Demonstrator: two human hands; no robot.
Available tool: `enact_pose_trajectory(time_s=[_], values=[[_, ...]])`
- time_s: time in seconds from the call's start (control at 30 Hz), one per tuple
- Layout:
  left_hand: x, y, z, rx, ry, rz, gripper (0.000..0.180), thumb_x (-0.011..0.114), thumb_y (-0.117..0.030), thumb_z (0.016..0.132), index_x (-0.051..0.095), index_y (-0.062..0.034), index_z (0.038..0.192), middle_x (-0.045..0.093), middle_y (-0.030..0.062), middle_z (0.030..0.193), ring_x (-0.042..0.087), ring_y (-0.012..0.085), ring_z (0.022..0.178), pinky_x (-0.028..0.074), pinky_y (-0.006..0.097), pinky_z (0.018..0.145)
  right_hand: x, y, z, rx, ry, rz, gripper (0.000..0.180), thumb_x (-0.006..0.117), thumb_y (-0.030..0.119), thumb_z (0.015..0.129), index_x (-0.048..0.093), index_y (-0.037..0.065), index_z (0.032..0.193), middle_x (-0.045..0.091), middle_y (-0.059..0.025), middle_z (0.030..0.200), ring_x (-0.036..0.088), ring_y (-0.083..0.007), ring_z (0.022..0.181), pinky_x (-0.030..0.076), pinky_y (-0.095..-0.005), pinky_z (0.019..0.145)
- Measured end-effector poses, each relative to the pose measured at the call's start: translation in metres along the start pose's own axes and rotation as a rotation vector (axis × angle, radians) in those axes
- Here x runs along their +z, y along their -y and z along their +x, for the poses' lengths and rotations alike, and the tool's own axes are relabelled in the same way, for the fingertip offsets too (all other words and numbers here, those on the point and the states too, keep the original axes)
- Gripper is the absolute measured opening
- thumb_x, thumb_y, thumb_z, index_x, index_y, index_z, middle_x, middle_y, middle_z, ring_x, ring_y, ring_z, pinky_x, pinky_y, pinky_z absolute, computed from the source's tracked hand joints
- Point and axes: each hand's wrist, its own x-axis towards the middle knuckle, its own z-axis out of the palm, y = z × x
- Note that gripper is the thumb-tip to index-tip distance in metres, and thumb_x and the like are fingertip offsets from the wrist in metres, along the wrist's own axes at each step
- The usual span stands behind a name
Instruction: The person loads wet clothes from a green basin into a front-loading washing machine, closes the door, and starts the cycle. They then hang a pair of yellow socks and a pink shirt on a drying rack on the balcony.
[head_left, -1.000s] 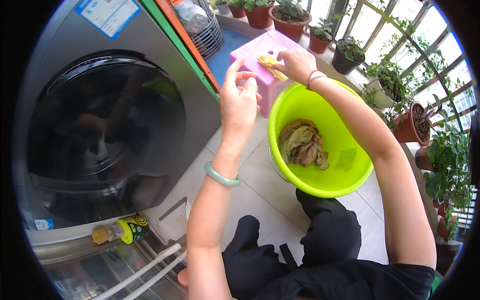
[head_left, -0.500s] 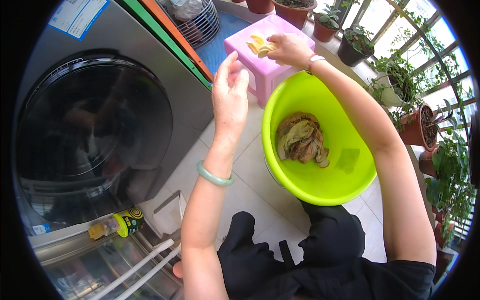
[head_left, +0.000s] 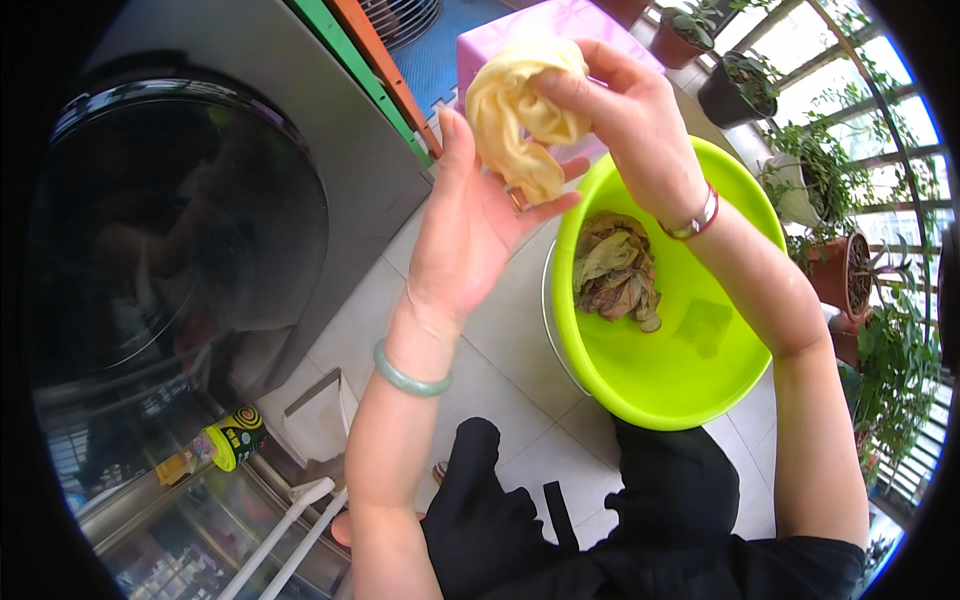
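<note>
In front of me, over the pink stool (head_left: 490, 45), my right hand (head_left: 620, 110) pinches a crumpled, glossy pale yellow rubber glove (head_left: 520, 120) between thumb and fingers. My left hand (head_left: 465, 215) is open just below it, palm up, with the fingers spread. The hanging end of the glove overlaps the left palm and fingers; whether it rests on them I cannot tell. To the right, beneath my right forearm, stands a lime green bucket (head_left: 690, 385). A crumpled brown and greenish cloth (head_left: 615, 270) lies inside it.
A dark grey front-loading washing machine (head_left: 340, 110) stands at the left. Below it are a yellow and black container (head_left: 238, 438) and white rods (head_left: 270, 550). Potted plants (head_left: 738, 90) line the railing at the right. My knees flank the tiled floor (head_left: 495, 385).
My right hand has lifted the glove off the stool and brought it back toward me. My left hand has turned palm up under it with fingers spread. The view has shifted slightly.
</note>
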Motion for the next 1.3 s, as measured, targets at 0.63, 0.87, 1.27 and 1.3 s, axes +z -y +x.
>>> enact_pose_trajectory(time_s=[0.63,0.87,1.27,1.3], values=[[0.084,0.012,-0.118,-0.795,-0.005,-0.499,0.031,0.057,-0.021,0.096,0.042,-0.0135,0.07,0.034,-0.0061,0.061,0.029,0.0035,0.049,0.022,0.019,0.042,0.015,0.063,-0.131,0.785,0.4,0.679,0.041,0.051,0.024,0.1,0.053,-0.002,0.132,0.061,-0.0072,0.093,0.064,-0.0166,0.088,0.052,-0.029,0.08],[0.148,-0.028,-0.144,-0.829,-0.075,0.071,0.023,0.057,-0.021,0.092,0.046,-0.009,0.077,0.036,-0.0058,0.063,0.03,0.0031,0.049,0.022,0.02,0.042,0.022,0.132,-0.152,0.811,0.259,0.58,0.036,0.048,0.036,0.102,0.06,0.003,0.092,0.047,0.0028,0.07,0.048,-0.0064,0.063,0.041,-0.0211,0.059],[0.208,-0.008,-0.095,-0.497,0.175,0.934,0.028,0.059,-0.028,0.087,0.061,-0.0003,0.084,0.063,0.0125,0.071,0.061,0.0236,0.068,0.048,0.036,0.062,-0.036,0.186,-0.133,0.722,-0.112,0.478,0.048,0.045,0.03,0.102,0.034,0.012,0.059,0.03,0.0044,0.05,0.027,-0.0059,0.043,0.021,-0.0225,0.039],[0.209,-0.007,-0.092,-0.47,0.212,1.029,0.028,0.06,-0.028,0.086,0.061,-0.0004,0.082,0.062,0.0143,0.068,0.061,0.0258,0.065,0.048,0.037,0.061,-0.039,0.185,-0.132,0.707,-0.136,0.5,0.048,0.045,0.029,0.101,0.033,0.013,0.058,0.03,0.0043,0.05,0.026,-0.0059,0.042,0.02,-0.0228,0.039]])
